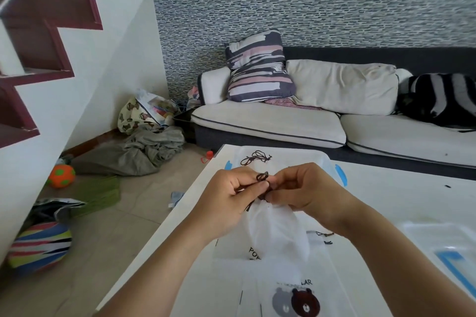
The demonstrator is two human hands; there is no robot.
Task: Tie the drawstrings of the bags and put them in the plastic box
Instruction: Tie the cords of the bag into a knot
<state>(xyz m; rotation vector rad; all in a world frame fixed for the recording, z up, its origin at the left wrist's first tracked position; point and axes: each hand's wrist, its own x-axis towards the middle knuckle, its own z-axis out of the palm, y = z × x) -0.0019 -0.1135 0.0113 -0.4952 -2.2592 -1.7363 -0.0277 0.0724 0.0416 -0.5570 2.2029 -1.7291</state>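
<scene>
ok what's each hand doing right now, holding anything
Left hand: pinching the dark drawstring of the white bag.
Right hand: pinching the same drawstring at the bag's gathered mouth.

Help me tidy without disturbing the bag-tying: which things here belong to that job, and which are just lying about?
Job:
white bag in both hands
dark drawstring, pinched by left hand and right hand
plastic box
bear-print bag

Lying about:
orange ball
striped ball
grey cloth heap
sofa cushions
</scene>
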